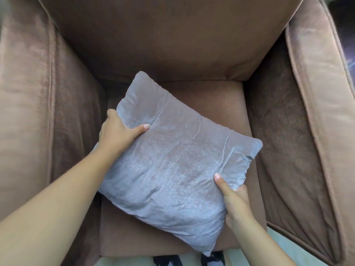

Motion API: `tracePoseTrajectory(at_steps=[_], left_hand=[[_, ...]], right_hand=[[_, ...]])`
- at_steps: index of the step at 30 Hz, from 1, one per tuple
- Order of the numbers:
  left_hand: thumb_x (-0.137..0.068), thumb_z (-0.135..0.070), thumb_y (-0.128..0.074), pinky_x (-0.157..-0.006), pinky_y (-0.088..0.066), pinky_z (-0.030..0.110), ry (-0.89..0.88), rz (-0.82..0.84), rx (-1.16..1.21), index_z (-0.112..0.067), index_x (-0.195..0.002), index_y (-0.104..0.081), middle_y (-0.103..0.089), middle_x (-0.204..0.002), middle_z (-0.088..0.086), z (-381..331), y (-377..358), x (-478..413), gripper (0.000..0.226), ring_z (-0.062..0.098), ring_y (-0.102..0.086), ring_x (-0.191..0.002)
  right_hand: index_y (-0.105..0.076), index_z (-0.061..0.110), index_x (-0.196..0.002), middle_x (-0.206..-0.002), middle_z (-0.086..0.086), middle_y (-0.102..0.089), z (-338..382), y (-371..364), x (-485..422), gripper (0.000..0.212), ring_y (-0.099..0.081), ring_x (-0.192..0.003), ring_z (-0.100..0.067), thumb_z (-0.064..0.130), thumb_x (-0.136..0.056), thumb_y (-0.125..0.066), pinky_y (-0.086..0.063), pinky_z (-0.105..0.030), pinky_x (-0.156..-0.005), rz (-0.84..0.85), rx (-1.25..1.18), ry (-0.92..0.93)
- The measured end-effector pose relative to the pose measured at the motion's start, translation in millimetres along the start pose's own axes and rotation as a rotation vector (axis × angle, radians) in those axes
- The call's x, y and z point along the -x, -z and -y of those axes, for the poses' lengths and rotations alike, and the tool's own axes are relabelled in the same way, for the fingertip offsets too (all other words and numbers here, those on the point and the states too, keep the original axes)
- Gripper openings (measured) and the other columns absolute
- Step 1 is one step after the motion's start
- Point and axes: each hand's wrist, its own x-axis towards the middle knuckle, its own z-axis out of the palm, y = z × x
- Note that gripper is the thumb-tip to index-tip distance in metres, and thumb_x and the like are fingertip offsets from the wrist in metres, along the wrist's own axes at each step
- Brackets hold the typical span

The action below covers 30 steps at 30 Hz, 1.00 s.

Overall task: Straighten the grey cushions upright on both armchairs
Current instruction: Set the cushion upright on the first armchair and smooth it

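grey cushion (172, 160) held tilted over brown armchair (172, 35) seat | left hand (117, 133) grip clamps far-left edge | right hand (233, 200) grip pinches near-right edge | opposite edges held, likely to stand it upright against backrest

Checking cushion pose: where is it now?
Head view, centre: the grey cushion lies tilted over the armchair seat, gripped by the left hand and right hand.

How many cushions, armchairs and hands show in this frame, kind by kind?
Grey cushion: 1, held at opposite edges by both hands
Brown armchair: 1
Hands: 2, left hand and right hand
Total: 4
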Motion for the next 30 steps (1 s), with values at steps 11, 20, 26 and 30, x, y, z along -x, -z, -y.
tracePoseTrajectory(at_steps=[11,20,26,30], left_hand=[[-0.064,-0.061,-0.085,-0.095,-0.05,0.043,0.016,-0.195,0.339,-0.021,-0.116,-0.031,-0.054,-0.13,0.004,-32,28,4,0.085,0.026,-0.057,-0.118],[-0.066,-0.051,-0.088,-0.098,-0.048,0.04,-0.042,-0.339,0.413,-0.02,-0.112,-0.032,-0.052,-0.123,0.0,-53,29,-23,0.078,0.023,-0.055,-0.118],[-0.067,-0.052,-0.087,-0.102,-0.045,0.038,-0.028,-0.25,0.389,-0.014,-0.132,-0.032,-0.05,-0.139,0.004,-43,16,-39,0.093,0.023,-0.051,-0.128],[-0.07,-0.051,-0.086,-0.108,-0.043,0.04,-0.02,-0.228,0.394,-0.014,-0.137,-0.031,-0.048,-0.142,0.004,-46,3,-45,0.094,0.023,-0.048,-0.131]], right_hand=[[-0.052,0.017,-0.127,-0.122,0.0,-0.067,188,-28,-76,0.081,-0.067,-0.112,-0.016,0.047,-0.062,-0.089,-0.054,-0.047,-0.1,0.068,0.409,0.523],[-0.046,0.018,-0.129,-0.129,0.0,-0.063,237,-60,-115,0.082,-0.064,-0.118,-0.015,0.04,-0.064,-0.091,-0.052,-0.048,-0.104,0.115,0.347,0.658],[-0.043,0.018,-0.132,-0.132,-0.001,-0.06,224,-57,-131,0.076,-0.061,-0.121,-0.013,0.027,-0.073,-0.09,-0.049,-0.047,-0.108,0.129,0.369,0.649],[-0.039,0.022,-0.137,-0.13,0.006,-0.057,214,-49,-139,0.077,-0.058,-0.121,-0.014,0.034,-0.077,-0.086,-0.047,-0.046,-0.109,0.118,0.457,0.598]])
